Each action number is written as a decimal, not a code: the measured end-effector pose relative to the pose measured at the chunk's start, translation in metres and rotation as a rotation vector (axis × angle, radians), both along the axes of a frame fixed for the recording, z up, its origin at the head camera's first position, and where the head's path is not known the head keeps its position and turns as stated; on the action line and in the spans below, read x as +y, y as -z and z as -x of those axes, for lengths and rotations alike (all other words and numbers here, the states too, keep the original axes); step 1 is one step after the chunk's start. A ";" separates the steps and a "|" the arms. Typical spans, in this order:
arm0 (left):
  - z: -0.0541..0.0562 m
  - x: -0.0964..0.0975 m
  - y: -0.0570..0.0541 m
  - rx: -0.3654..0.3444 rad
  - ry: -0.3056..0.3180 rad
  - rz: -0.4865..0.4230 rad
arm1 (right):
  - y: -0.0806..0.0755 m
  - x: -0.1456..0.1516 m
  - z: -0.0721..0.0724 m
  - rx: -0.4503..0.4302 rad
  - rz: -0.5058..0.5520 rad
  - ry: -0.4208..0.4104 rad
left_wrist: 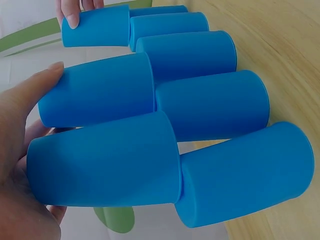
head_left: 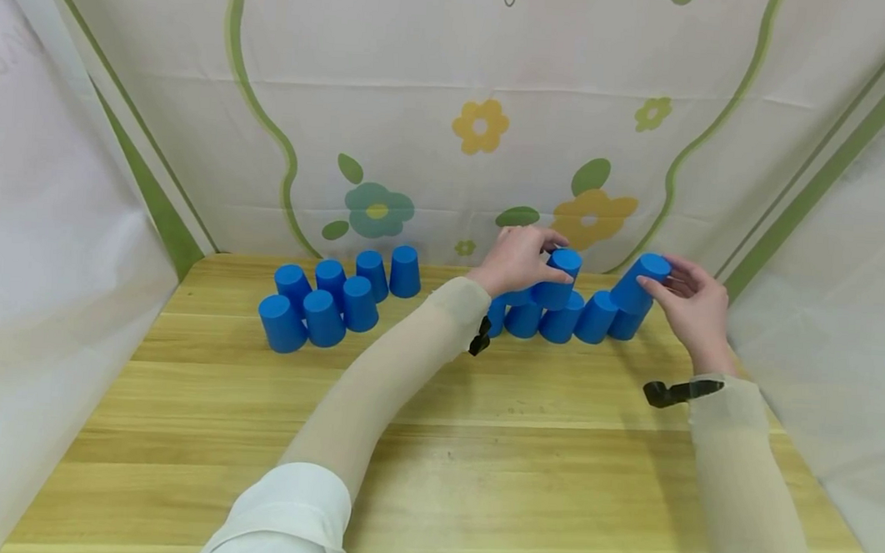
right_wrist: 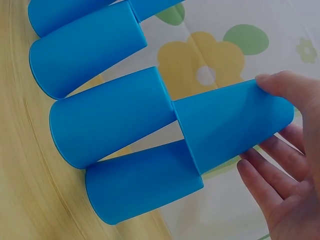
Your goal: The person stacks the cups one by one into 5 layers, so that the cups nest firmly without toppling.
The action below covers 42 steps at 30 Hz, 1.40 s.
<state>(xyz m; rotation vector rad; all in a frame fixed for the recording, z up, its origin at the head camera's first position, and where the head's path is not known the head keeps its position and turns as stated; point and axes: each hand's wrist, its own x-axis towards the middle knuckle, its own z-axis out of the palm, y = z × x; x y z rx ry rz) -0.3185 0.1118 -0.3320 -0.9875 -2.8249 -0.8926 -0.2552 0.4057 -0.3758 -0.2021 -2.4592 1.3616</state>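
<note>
Upside-down blue cups stand in a row at the back right of the table. My left hand grips a blue cup that sits upside down on top of this row. Beside it, in the left wrist view, another upper cup rests close to the palm; in the head view the left hand mostly hides it. At the row's right end my right hand pinches a blue cup between thumb and fingers. That cup's rim meets the tops of two lower cups, bridging them.
To the left, several more blue cups stand upside down in a loose group on the wooden table. A white flowered cloth hangs behind, with white cloth at both sides. Each wrist wears a black strap.
</note>
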 end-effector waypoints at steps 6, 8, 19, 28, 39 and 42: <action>-0.001 -0.002 -0.002 0.021 0.000 -0.008 | 0.000 0.000 -0.002 0.013 -0.003 -0.015; -0.002 -0.005 -0.005 0.025 -0.004 -0.032 | -0.002 -0.002 -0.003 0.027 -0.006 -0.017; -0.014 -0.068 -0.049 0.112 -0.012 -0.277 | -0.037 -0.023 -0.005 0.242 0.046 -0.050; -0.053 -0.155 -0.020 0.191 -0.097 -0.369 | -0.059 -0.058 -0.028 0.281 -0.001 -0.180; -0.096 -0.231 0.029 0.121 -0.283 -0.480 | -0.044 -0.099 -0.053 0.326 -0.079 -0.337; -0.104 -0.250 0.037 0.098 -0.362 -0.478 | -0.038 -0.114 -0.058 0.309 -0.100 -0.389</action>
